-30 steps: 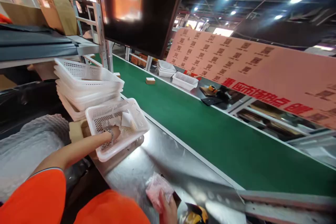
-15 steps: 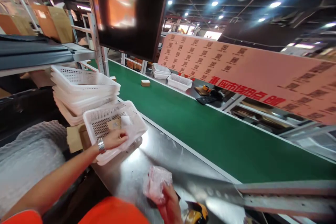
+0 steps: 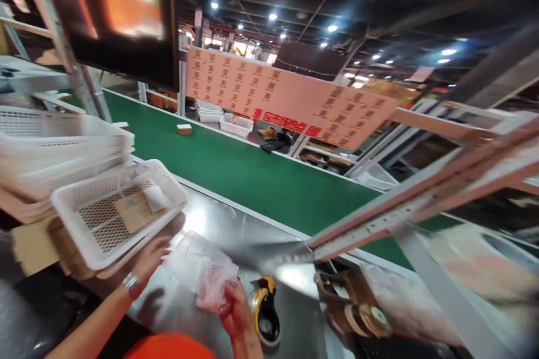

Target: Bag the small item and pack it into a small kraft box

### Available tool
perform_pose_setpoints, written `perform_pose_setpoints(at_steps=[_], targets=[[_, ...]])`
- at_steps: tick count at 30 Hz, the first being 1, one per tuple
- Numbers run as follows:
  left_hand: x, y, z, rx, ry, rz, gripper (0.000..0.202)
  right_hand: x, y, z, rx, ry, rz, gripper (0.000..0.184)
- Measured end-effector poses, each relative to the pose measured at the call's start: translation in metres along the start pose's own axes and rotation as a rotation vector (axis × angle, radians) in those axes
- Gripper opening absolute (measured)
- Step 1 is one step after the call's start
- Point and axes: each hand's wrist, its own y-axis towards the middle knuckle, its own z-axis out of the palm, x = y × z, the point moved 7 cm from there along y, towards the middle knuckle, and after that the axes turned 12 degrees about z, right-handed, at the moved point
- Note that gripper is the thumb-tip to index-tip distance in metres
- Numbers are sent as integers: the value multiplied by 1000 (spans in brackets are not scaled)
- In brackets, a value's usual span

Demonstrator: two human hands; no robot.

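Red print on pink banner (image 3: 290, 102), unreadable.
Clear bag (image 3: 204, 272) pinched between right hand (image 3: 236, 314) and spread left hand (image 3: 152, 252).

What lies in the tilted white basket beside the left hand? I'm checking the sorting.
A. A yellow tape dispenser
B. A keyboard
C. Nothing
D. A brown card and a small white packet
D: inside the white basket, a brown card and a small white packet lie on its mesh floor.

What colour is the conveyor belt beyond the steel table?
Green, plain and unpatterned; the conveyor belt shows clearly in the head view.
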Motion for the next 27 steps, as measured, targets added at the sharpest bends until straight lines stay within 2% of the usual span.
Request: perform_pose_setpoints(at_steps=[1,2,3,5,7,9,11,14,16,20,24,27], targets=[[-6,-7,-4,-109,93,66,34,2,-5,-5,-18,-10,-22,56],[-14,-16,-1,-163,147,122,35,4,-10,-8,-28,-24,-47,56],[-23,-25,9,-145,167,166,36,5,-15,-9,-26,-44,-70,55],[-41,-47,47,58,139,226,39,5,-24,-7,21,-92,-95,52],[-53,-69,87,269,49,181,45,3,-33,-4,96,-136,-82,49],[-55,-85,114,358,-41,73,57,-1,-39,-7,152,-157,-46,49],[-48,-93,127,362,-110,-65,65,-4,-44,-16,169,-142,-9,52],[-29,-100,134,382,-188,-237,70,-13,-47,-28,190,-123,37,51],[-20,-100,135,412,-171,-272,71,-21,-50,-28,209,-167,55,47],[-13,-92,132,440,-28,-200,64,-29,-58,-21,171,-195,65,45],[-11,-78,123,500,60,-112,56,-25,-61,-25,-14,-81,15,46],[-5,-64,105,529,116,-49,50,-19,-58,-32,-170,-21,-53,49]])
